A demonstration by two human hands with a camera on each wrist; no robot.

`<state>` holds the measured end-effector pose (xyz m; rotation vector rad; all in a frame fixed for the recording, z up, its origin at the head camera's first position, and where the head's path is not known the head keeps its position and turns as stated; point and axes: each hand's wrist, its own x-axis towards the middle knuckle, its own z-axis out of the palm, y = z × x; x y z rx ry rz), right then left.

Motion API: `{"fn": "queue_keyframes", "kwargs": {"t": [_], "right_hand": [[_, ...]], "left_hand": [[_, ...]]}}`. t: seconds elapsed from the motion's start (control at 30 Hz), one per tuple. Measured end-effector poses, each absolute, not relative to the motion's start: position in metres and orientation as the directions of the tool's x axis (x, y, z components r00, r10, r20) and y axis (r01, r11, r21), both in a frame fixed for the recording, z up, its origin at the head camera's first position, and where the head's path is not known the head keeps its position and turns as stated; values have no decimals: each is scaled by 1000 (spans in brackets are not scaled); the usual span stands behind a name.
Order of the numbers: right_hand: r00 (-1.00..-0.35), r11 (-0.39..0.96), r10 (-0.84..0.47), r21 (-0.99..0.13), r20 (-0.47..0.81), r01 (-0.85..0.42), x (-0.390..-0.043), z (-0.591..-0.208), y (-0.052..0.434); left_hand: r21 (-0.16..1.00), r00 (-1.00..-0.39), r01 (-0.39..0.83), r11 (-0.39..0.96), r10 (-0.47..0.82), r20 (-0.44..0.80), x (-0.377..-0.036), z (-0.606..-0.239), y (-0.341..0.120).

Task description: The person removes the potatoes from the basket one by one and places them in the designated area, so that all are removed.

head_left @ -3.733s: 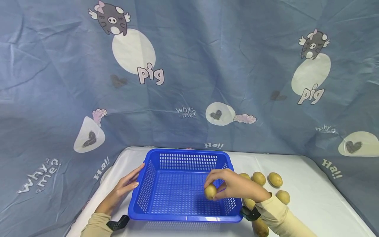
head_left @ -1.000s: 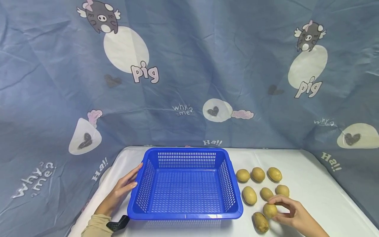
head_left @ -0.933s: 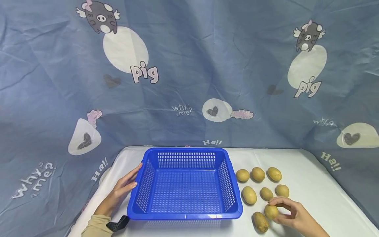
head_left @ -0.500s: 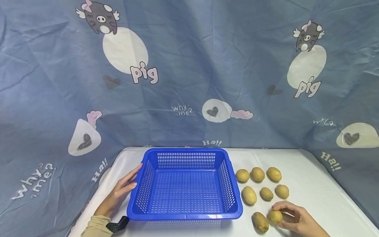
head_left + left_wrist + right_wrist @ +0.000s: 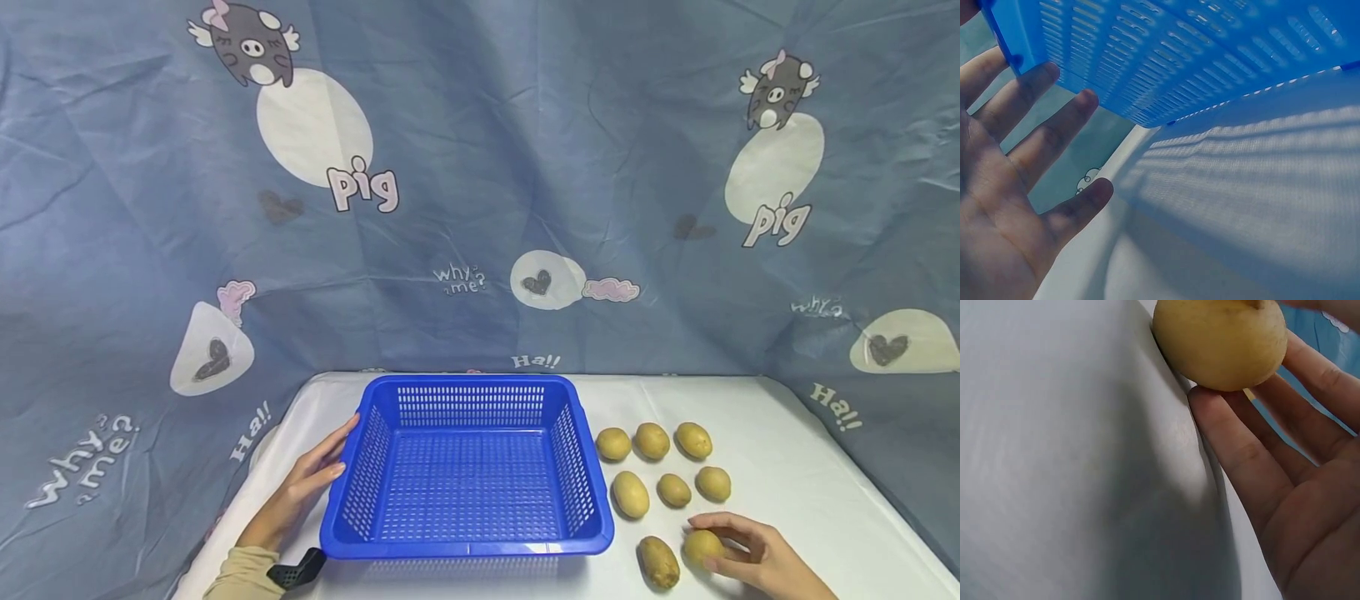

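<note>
A blue perforated plastic basket [image 5: 465,549] stands on the white table with a bare floor inside. My left hand [image 5: 300,487] rests its straight fingertips against the basket's left side. Spread fingers [image 5: 1054,134] of that hand show beside the slotted wall in the left wrist view. A round yellow potato [image 5: 702,548] sits on the table right of the basket. Around it is my right hand [image 5: 761,554], its fingers loosened, index just above the potato and thumb by its lower right. In the right wrist view, nearly straight fingers [image 5: 1241,450] touch the potato's side.
Several more potatoes lie in rough rows right of the basket, among them a brown oblong potato [image 5: 659,562] beside the right hand and a small potato [image 5: 674,490] behind it. A blue printed cloth [image 5: 450,208] hangs behind the white table [image 5: 780,467].
The right hand has gone from over the basket to the table at right with a potato. It has drawn that potato slightly right and loosened its fingers. The left hand stays put.
</note>
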<state>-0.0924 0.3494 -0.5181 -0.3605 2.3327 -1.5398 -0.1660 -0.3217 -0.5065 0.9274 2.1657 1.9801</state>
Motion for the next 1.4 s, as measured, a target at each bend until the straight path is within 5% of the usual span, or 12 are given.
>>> {"fn": "queue_keyframes", "kwargs": {"t": [0.37,0.7,0.97,1.4], "right_hand": [[-890,242,-452,-953,57,-184,-93,-528,348],[-901,313,-424,-948,-95,-48,-90,-523,366],[-907,313,-417,-945,-50,-92,-93,-527,360],[-941,383,-323,-923,-99,-35,-92,-528,352]], "left_hand": [[928,-828,372,11,455,327,-166,-507,-322],[931,-838,363,36,449,309,-167,-508,-322],[910,-792,414,-30,481,376,-168,-509,-322],[921,-819,389,0,458,346,-166,-507,-322]]}}
